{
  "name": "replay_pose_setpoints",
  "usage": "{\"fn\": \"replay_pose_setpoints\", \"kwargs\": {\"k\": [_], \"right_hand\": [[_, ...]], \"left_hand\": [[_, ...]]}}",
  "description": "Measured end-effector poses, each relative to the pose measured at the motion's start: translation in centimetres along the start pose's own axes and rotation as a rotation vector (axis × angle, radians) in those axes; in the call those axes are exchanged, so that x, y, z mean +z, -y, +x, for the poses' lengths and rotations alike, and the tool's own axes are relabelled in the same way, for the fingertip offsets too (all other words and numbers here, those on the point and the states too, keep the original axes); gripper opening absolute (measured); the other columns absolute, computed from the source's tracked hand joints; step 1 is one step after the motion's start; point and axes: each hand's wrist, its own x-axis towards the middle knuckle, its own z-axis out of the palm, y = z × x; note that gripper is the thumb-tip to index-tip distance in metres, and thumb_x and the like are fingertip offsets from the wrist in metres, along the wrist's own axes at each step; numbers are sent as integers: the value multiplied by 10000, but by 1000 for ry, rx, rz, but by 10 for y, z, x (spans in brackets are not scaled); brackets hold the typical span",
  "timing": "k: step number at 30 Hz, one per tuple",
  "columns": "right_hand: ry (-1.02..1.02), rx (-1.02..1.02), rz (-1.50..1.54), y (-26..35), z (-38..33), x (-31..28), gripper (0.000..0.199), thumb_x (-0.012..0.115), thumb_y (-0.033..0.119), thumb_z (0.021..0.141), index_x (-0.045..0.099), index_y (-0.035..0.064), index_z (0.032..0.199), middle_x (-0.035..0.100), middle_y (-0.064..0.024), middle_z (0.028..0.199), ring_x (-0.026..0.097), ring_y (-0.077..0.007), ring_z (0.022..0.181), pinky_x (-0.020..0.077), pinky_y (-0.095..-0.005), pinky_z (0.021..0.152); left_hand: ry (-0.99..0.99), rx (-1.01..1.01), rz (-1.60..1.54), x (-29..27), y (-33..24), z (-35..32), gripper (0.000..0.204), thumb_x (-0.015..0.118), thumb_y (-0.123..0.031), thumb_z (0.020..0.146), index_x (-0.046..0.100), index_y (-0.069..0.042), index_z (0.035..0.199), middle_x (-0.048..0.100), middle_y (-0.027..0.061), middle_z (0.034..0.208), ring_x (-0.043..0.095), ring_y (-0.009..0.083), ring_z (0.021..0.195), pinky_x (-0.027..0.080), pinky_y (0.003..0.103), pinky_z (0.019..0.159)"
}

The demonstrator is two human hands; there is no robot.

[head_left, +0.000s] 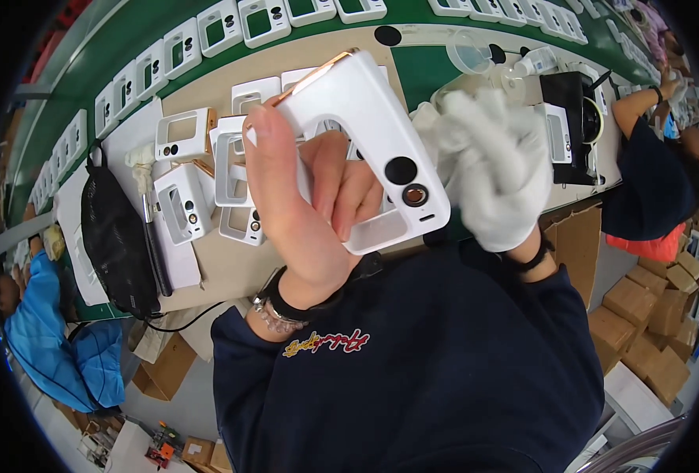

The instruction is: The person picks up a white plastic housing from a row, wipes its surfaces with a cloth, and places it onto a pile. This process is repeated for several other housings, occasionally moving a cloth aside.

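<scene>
My left hand [302, 197] is bare and grips a white plastic camera housing [369, 134] with a copper-coloured edge, a black round window and a small lens ring. The fingers curl through its rectangular opening. My right hand [499, 173] wears a white glove and holds a white cloth [432, 126] pressed against the housing's right side. Both hands are raised close to the camera, above the bench.
More white housings [184, 134] lie on the tan mat [231, 268], others line the green belt [428, 71] at the back. A black mesh bag [117, 236] lies left. A black box [570, 118], clear cup [469, 51], cardboard boxes [641, 323] and co-workers on both sides.
</scene>
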Motion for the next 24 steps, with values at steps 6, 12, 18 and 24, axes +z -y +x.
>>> {"fn": "replay_pose_setpoints", "kwargs": {"k": [6,12,18,24], "right_hand": [[351,-96,161,10,1,4,311,481,-4,729,507,-39,1037,572,-103,797,550,-166,623,435,-242,564],[114,601,762,36,-12,36,440,612,271,726,486,-25,1027,531,-95,875,528,-207,737,418,-317,683],[-52,352,490,25,11,37,354,593,189,735,504,-16,1010,539,-99,898,528,-193,735,417,-288,629],[205,-406,37,11,4,37,415,617,118,576,544,38,977,550,-99,843,522,-179,592,383,-264,455]], "left_hand": [[-5,18,-8,-6,4,10,395,389,-489,836,461,-108,908,250,-31,454,208,64,347,181,202,329],[41,395,397,-21,15,21,470,316,-513,845,369,-115,1091,400,59,723,403,134,582,345,250,507],[212,464,360,-12,2,17,553,279,-508,857,241,-126,1257,456,146,1018,497,222,867,412,325,738],[491,63,40,-17,-6,14,571,297,-460,866,182,-120,1310,417,184,1155,463,274,985,345,370,858]]}}
